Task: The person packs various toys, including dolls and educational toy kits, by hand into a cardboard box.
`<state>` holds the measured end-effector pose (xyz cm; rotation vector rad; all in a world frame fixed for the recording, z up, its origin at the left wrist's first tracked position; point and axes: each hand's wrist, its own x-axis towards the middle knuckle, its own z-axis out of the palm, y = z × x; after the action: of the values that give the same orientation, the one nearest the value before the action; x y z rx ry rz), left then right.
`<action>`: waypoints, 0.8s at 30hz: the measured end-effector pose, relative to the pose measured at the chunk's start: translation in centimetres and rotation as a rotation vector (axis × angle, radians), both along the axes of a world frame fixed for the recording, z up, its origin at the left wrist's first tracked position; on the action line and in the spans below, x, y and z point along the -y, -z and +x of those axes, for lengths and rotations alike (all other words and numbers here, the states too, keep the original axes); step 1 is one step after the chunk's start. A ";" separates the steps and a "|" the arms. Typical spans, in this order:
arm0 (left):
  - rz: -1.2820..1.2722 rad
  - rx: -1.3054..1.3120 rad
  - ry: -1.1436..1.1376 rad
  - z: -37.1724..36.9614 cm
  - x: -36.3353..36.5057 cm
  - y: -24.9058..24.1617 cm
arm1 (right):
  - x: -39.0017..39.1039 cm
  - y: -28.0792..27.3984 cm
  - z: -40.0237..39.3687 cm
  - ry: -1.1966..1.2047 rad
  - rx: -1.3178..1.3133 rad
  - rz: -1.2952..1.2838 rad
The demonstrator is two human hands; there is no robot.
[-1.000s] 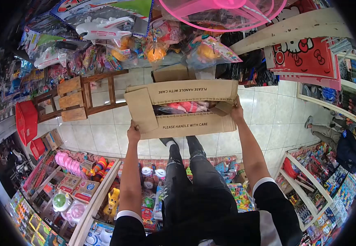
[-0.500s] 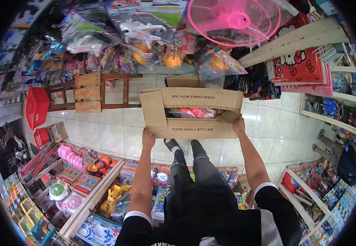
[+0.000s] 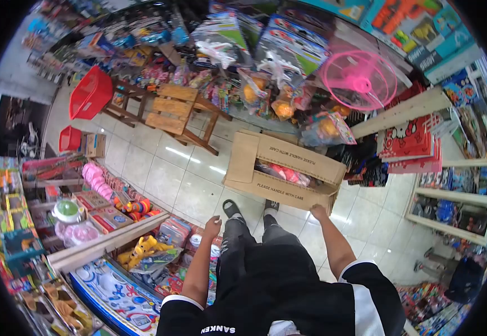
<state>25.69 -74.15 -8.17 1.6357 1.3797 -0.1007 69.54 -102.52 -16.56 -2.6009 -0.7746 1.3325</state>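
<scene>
A cardboard box point(image 3: 288, 193) with its flaps partly folded in sits in front of my feet on the tiled floor. Through the gap between its flaps show red and pink items in clear wrap point(image 3: 285, 174). My left hand point(image 3: 213, 225) is away from the box, to the left of its near corner, with its fingers curled in and nothing visible in them. My right hand point(image 3: 319, 211) is at the box's near right edge, its fingers bent; whether it still touches the cardboard is unclear.
A wooden bench point(image 3: 170, 109) stands at the back left, beside a red basket point(image 3: 90, 93). Packaged toys hang along the back, with a pink fan-like ring point(image 3: 361, 81) among them. Toy shelves point(image 3: 109, 241) line the left. A white rack point(image 3: 451, 215) stands at the right.
My left hand has come off the box's left side and moved back. The view has turned, and the box now appears tilted and lower right. My right hand is lower, near the box's edge.
</scene>
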 end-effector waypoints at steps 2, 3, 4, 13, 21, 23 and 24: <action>-0.003 -0.052 -0.008 -3.0 1.2 0.1 | -2.5 -3.6 -1.2 0.228 -0.274 -0.150; -0.016 -0.116 0.009 -4.6 1.8 0.4 | -3.5 -4.9 -1.9 0.311 -0.332 -0.173; -0.006 -0.103 -0.014 -6.4 2.4 1.4 | -4.4 -5.6 -2.3 0.311 -0.347 -0.180; -0.448 0.130 -0.448 -16.6 3.7 6.3 | -13.3 -7.3 -7.8 0.201 -0.321 -0.173; -0.505 0.253 -0.755 -22.3 1.6 6.5 | -24.5 -8.3 -15.6 -0.043 -0.316 -0.161; -0.502 0.271 -0.799 -23.9 1.5 6.9 | -27.0 -8.5 -17.7 -0.108 -0.290 -0.136; -0.466 0.267 -0.782 -24.8 1.7 7.3 | -28.1 -8.6 -18.6 -0.126 -0.287 -0.141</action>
<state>0.87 -75.80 -15.50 0.6350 1.5452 0.2327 50.90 -74.43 -7.95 -2.4127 -0.8337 1.8075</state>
